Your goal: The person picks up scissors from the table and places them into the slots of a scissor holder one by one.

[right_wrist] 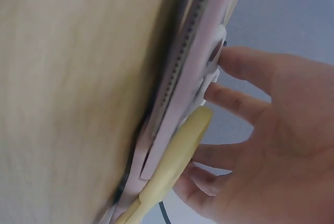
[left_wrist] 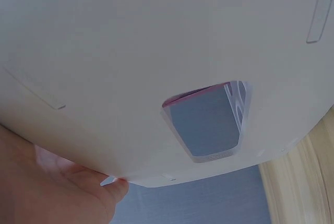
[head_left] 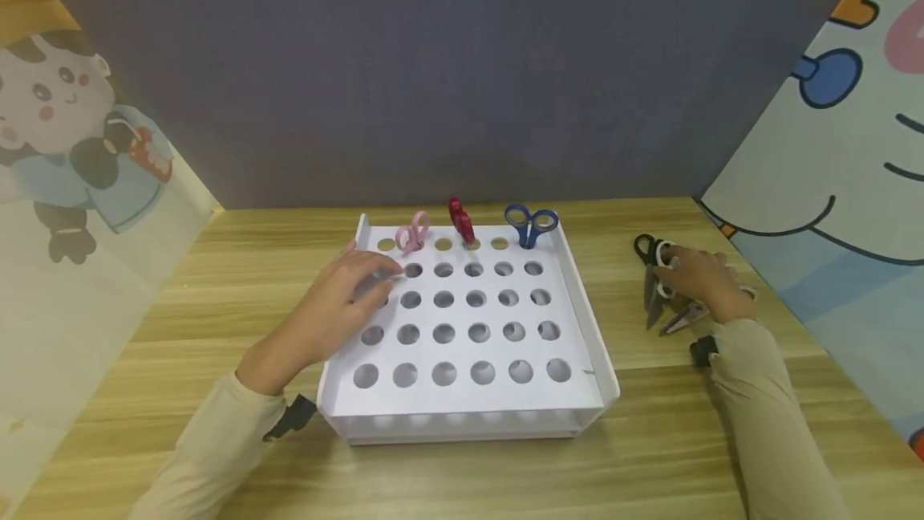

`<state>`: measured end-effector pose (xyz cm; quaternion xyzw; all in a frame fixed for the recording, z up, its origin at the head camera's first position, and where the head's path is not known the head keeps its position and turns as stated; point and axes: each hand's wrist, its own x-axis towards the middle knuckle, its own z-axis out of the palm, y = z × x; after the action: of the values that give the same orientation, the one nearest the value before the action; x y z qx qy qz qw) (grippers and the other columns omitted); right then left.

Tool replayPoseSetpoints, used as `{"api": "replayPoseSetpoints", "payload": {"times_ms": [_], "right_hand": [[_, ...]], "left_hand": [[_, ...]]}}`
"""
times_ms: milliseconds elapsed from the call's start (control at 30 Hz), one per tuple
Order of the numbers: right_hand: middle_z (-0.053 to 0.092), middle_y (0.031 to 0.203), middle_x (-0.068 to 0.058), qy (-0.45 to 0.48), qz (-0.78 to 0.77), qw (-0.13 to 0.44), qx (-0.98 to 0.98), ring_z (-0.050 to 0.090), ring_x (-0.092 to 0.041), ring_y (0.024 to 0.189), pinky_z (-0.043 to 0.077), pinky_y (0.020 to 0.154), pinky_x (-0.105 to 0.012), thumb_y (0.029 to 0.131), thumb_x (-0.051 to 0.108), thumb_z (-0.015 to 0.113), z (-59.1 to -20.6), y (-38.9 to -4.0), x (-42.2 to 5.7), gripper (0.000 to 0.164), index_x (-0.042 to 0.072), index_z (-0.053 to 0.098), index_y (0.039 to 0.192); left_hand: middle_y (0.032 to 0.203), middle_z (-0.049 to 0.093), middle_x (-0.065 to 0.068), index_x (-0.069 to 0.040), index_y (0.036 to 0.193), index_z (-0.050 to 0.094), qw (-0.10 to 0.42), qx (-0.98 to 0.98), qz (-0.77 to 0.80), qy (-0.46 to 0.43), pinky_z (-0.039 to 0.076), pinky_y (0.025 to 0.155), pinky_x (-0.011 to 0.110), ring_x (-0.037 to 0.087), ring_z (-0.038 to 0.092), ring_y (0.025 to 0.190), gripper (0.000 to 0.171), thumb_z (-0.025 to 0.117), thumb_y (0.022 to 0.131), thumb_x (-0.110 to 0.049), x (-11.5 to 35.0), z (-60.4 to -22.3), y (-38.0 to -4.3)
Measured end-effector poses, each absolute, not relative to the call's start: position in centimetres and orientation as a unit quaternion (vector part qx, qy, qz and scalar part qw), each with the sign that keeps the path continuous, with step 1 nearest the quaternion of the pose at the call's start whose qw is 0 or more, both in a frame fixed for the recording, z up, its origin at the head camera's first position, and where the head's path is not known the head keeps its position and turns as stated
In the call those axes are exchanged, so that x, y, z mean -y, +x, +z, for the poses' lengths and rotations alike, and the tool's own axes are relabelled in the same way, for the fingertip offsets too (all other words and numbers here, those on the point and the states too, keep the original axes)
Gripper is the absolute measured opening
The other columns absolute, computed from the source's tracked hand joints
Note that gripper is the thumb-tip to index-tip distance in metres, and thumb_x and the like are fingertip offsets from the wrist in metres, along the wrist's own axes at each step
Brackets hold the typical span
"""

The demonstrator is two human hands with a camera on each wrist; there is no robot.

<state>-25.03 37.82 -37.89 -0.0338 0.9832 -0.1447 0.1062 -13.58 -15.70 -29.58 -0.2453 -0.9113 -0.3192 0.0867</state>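
A white rack (head_left: pixel 462 392) with rows of round holes stands on the table. My left hand (head_left: pixel 335 299) reaches over its left edge, thumb and index fingertips above the holes. In the left wrist view that hand (left_wrist: pixel 62 187) lies at the edge of the white panel (left_wrist: pixel 104 78). At the right, my right hand (head_left: pixel 696 271) is over a small pile of scissors, fingertips at the white-handled scissors (head_left: pixel 662 289). Black-handled scissors (head_left: pixel 644 247) lie beside them. In the right wrist view, the fingers of my right hand (right_wrist: pixel 271 104) touch white handles (right_wrist: pixel 216 51), near a yellow handle (right_wrist: pixel 177 156).
Pink scissors (head_left: pixel 413 233), red scissors (head_left: pixel 462 223) and blue scissors (head_left: pixel 530 225) stand upright in the rack's back row. Another open pair of scissors (head_left: pixel 682 318) lies partly under the right hand. A grey wall (head_left: pixel 462 79) closes off the back of the table.
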Motion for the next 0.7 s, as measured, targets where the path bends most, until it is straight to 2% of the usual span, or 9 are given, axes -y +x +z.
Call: {"api": "replayPoseSetpoints", "payload": {"times_ms": [100,233,300,367,467,567,700], "right_hand": [[0.051,0.133,-0.036,-0.034,-0.146,0.103,-0.983,0.031,-0.069,0.118,0.025,0.089,-0.078,0.102,0.052,0.044,-37.77,-24.94,-37.76,0.065,-0.001,0.045,0.139],[0.066,0.094,-0.023,-0.038,-0.152,0.090,-0.984,0.047,-0.060,0.105,0.025,0.088,-0.078,0.102,0.046,0.047,-37.61,-24.81,-37.49,0.053,-0.001,0.050,0.128],[0.061,0.074,-0.013,-0.042,-0.155,0.086,-0.983,0.055,-0.049,0.086,0.027,0.087,-0.076,0.103,0.043,0.047,-37.61,-24.82,-37.35,0.046,0.000,0.052,0.119],[0.053,0.063,-0.006,-0.053,-0.156,0.081,-0.983,0.053,-0.036,0.068,0.033,0.081,-0.068,0.104,0.040,0.047,-37.66,-24.85,-37.23,0.039,0.002,0.053,0.110],[0.046,0.059,-0.003,-0.059,-0.162,0.076,-0.982,0.040,-0.020,0.052,0.037,0.060,-0.049,0.104,0.038,0.047,-37.90,-24.96,-37.12,0.031,0.007,0.053,0.102],[0.046,0.060,-0.002,-0.071,-0.170,0.066,-0.981,0.034,-0.015,0.046,0.030,0.048,-0.033,0.105,0.036,0.046,-38.22,-25.13,-37.12,0.028,0.009,0.052,0.100],[0.045,0.059,-0.003,-0.099,-0.206,0.011,-0.973,0.033,-0.014,0.044,0.032,0.044,-0.030,0.106,0.029,0.045,-38.38,-25.28,-36.96,0.026,0.005,0.051,0.098]], "left_hand": [[0.118,0.069,0.011,-0.004,0.113,0.068,0.090,0.910,-0.320,-0.247,0.009,0.125,0.046,0.030,0.057,0.124,0.020,0.060,0.095,-0.009,15.73,-29.65,-13.64],[0.118,0.069,0.011,-0.004,0.112,0.068,0.093,0.909,-0.321,-0.251,0.010,0.125,0.047,0.030,0.057,0.123,0.020,0.061,0.094,-0.008,15.74,-29.70,-13.72],[0.118,0.069,0.011,-0.004,0.112,0.068,0.093,0.908,-0.322,-0.252,0.010,0.125,0.047,0.030,0.057,0.123,0.020,0.061,0.094,-0.008,15.74,-29.72,-13.75],[0.118,0.069,0.011,-0.004,0.113,0.068,0.093,0.908,-0.322,-0.251,0.010,0.125,0.047,0.030,0.057,0.124,0.020,0.061,0.094,-0.008,15.74,-29.78,-13.79],[0.119,0.069,0.011,-0.004,0.113,0.068,0.090,0.908,-0.322,-0.251,0.009,0.125,0.047,0.030,0.057,0.124,0.020,0.061,0.094,-0.008,15.77,-29.88,-13.86],[0.119,0.069,0.011,-0.004,0.113,0.068,0.089,0.908,-0.324,-0.251,0.009,0.125,0.046,0.031,0.057,0.124,0.020,0.060,0.095,-0.009,15.82,-29.96,-13.95],[0.119,0.069,0.012,-0.004,0.114,0.068,0.089,0.907,-0.326,-0.252,0.009,0.125,0.046,0.032,0.056,0.124,0.021,0.059,0.096,-0.009,15.87,-30.04,-14.07]]}}
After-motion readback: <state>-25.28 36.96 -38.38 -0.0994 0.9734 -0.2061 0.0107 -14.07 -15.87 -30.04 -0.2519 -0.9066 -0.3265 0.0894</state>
